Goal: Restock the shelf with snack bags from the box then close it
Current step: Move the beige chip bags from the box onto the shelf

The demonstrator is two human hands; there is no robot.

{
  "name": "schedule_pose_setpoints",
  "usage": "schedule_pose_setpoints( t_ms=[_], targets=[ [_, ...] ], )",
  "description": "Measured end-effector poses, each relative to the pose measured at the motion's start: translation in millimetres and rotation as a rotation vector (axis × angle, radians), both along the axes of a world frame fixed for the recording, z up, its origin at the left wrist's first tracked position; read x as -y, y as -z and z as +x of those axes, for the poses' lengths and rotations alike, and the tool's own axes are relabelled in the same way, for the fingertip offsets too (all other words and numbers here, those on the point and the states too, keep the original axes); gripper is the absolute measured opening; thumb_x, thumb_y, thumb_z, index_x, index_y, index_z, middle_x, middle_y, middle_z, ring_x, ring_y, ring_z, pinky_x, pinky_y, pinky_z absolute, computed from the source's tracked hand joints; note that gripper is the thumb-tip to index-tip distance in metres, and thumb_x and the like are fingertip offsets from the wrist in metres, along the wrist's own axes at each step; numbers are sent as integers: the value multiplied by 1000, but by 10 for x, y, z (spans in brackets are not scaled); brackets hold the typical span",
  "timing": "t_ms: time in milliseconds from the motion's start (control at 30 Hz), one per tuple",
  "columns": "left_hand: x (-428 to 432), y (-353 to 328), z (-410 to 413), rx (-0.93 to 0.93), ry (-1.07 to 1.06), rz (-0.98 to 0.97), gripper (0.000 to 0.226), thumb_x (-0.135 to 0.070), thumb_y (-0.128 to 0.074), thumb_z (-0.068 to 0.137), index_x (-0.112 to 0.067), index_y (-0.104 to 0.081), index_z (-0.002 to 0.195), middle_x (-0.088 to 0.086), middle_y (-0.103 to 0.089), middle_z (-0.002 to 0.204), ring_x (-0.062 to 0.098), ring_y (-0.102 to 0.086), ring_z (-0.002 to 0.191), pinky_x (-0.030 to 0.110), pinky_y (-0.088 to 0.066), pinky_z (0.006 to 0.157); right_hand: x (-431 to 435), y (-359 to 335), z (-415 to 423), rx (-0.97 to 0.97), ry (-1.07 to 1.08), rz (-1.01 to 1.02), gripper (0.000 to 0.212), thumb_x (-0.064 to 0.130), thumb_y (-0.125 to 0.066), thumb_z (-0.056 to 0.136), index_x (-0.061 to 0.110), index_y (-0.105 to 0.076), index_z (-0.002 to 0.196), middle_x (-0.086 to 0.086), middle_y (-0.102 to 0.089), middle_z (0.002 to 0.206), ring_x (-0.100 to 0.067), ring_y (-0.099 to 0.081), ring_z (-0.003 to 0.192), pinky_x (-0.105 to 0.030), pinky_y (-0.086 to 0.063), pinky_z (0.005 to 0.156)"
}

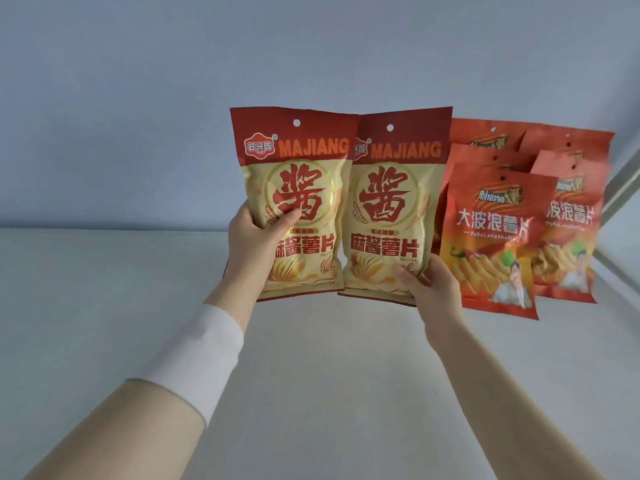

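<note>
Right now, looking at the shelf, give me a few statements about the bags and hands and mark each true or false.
1. Each hand holds a MAJIANG bag: the left hand and the right hand. True.
2. The left bag overlaps the right bag. True.
3. The orange bags stand left of the held ones. False: they stand to the right.
4. The box sits on the shelf. False: no box is in view.
5. The left forearm wears a white sleeve. True.

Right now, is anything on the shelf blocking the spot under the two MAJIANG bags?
Nothing visible: the shelf below the MAJIANG bags is bare. The orange bags stand to their right, close beside.
</note>
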State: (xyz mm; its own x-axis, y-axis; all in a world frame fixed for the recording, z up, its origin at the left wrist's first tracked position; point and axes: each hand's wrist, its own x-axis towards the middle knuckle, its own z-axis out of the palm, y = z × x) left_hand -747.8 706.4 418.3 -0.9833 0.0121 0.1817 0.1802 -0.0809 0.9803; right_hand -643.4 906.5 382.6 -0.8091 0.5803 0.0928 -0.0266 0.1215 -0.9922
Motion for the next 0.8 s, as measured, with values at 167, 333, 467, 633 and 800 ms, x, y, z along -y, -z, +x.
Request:
schedule_pose_setpoints(
  t_ms=[167,333,467,633,800],
  targets=[
    [-391,26,-455,-13,5,-6,22,-26,-76,77,-29,-59,91,-7,-69,95,12,-68,90,34,-58,77,-245,61,-517,3,-6,0,28,22,-73,79,18,-60,103,2,-69,96,-12,-65,87,-17,-51,69],
    [-661,188,-847,-2,-73,-12,27,-30,-76,76,-26,-58,96,-4,-68,98,14,-67,93,36,-57,79,-448,134,-917,16,38,-10,35,20,-72,80,17,-52,109,4,-65,96,-9,-62,87,-20,-50,74],
    [-811,350,-1002,4,-135,-61,35,-31,-75,77,-19,-53,102,-7,-63,95,9,-64,89,29,-56,74,-522,285,-1081,121,114,51,37,20,-64,86,14,-47,118,5,-59,99,-13,-57,91,-23,-46,74],
    [-938,364,-1104,-63,-197,-144,41,-32,-75,77,-16,-47,102,-11,-57,90,3,-59,83,17,-49,66,-526,373,-1208,171,174,105,51,19,-59,89,15,-34,134,-3,-55,121,-25,-53,113,-40,-48,91],
    [-959,408,-1029,-83,-218,-79,53,-29,-75,77,-19,-40,116,-7,-57,106,4,-60,94,18,-52,74,-431,395,-1179,170,197,271,70,13,-58,87,17,-17,143,-7,-33,143,-25,-28,132,-41,-28,110]
  ],
)
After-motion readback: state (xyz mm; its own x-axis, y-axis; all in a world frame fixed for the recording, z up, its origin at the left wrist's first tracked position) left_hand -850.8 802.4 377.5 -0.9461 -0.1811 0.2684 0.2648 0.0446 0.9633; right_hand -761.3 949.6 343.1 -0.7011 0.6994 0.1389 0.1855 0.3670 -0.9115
